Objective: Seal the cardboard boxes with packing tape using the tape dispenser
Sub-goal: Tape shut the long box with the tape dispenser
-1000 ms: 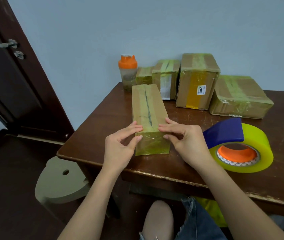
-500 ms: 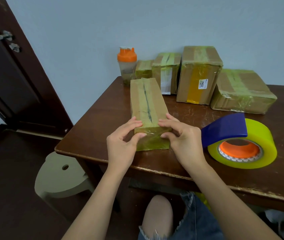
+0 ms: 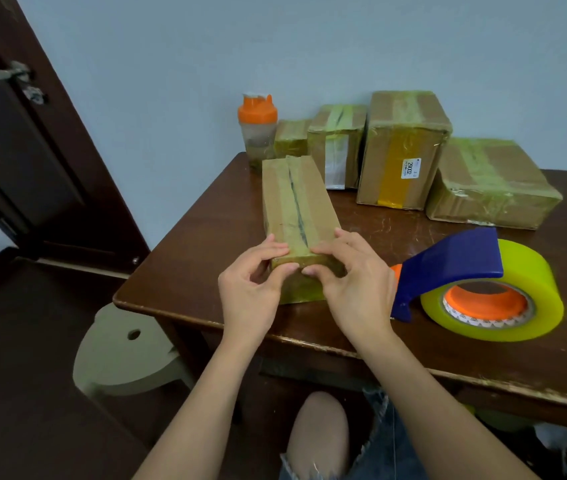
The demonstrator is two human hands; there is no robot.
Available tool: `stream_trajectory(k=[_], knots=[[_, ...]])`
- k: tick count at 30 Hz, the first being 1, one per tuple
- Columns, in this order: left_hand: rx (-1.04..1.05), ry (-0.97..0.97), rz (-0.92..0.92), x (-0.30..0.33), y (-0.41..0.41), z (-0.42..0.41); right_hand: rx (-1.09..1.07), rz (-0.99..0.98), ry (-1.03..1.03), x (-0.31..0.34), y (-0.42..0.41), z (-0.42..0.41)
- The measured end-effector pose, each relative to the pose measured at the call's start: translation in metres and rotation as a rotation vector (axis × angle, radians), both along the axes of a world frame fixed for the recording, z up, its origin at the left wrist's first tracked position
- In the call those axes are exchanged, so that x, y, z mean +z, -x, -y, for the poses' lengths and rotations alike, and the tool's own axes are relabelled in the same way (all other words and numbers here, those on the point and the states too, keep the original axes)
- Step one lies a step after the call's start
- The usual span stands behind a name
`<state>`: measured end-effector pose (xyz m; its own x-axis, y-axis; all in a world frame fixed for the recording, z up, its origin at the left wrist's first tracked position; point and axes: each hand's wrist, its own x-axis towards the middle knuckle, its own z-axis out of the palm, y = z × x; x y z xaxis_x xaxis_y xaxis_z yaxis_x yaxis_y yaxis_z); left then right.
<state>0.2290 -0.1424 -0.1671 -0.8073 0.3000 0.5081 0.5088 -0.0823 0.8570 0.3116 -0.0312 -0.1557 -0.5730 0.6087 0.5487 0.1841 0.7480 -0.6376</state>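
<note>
Cardboard and greenish tape fill the middle of the view: the long narrow box point(image 3: 297, 216) lies on the table point(image 3: 206, 244) with its near end just inside the front edge, and a strip of tape runs along its top seam and folds down over that near end. A second ago both hands lay flatter on the top of the box, fingers reaching forward along the tape; now they have slid back to the near top edge. The left hand point(image 3: 251, 289) curls its fingers over the corner with the thumb against the taped end face, and the right hand point(image 3: 351, 282) does the same on the other side, so each pinches the edge of the box where the tape turns down. The box itself has hardly shifted. That move reads as the tape end being pressed down and smoothed, which suggests this box is nearly sealed. The tape dispenser point(image 3: 476, 289), blue with a yellow roll, sits untouched on the table just right of the right hand. Four taped boxes point(image 3: 403, 147) stand at the back by the wall, beside an orange-capped bottle point(image 3: 258, 129).
</note>
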Motion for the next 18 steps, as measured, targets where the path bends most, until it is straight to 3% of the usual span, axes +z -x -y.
stream_trajectory(k=[13, 18], knots=[[-0.031, -0.069, -0.109, -0.014, 0.002, -0.002, -0.041, 0.055, -0.1, -0.001, 0.004, 0.008], [0.023, -0.062, -0.109, -0.021, 0.0, -0.008, 0.111, -0.019, -0.054, -0.007, -0.004, -0.008]])
